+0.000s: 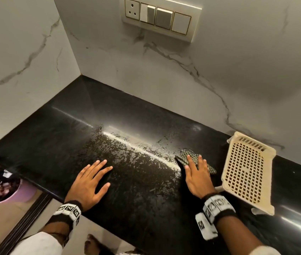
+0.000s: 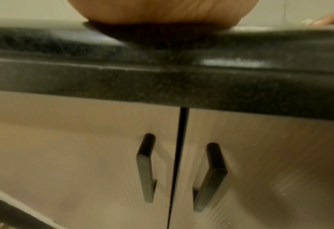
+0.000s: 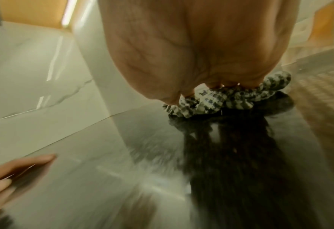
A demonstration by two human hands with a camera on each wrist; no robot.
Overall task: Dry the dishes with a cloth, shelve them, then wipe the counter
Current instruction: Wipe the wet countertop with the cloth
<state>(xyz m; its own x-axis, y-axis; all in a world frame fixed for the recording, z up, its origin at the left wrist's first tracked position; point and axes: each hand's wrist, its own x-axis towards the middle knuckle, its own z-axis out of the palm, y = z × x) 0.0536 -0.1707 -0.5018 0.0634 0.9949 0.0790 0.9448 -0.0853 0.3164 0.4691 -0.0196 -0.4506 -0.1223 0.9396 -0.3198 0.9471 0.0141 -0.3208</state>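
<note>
A black stone counter (image 1: 136,190) runs across the head view, with wet streaks in its middle. My right hand (image 1: 196,173) lies flat with straight fingers on a checked dark-and-white cloth (image 1: 186,158), pressing it to the counter beside the streaks. The right wrist view shows the cloth (image 3: 221,99) bunched under the palm (image 3: 197,51). My left hand (image 1: 91,179) rests flat on the counter near its front edge, fingers spread, holding nothing. In the left wrist view only the heel of that hand (image 2: 162,12) shows on the counter edge (image 2: 162,80).
A cream perforated plastic basket (image 1: 245,173) stands tilted on the counter just right of my right hand. Marble walls meet at the back left corner, with a switch panel (image 1: 159,17) above. Below are cabinet doors with black handles (image 2: 146,167). A bin (image 1: 2,188) stands on the floor at left.
</note>
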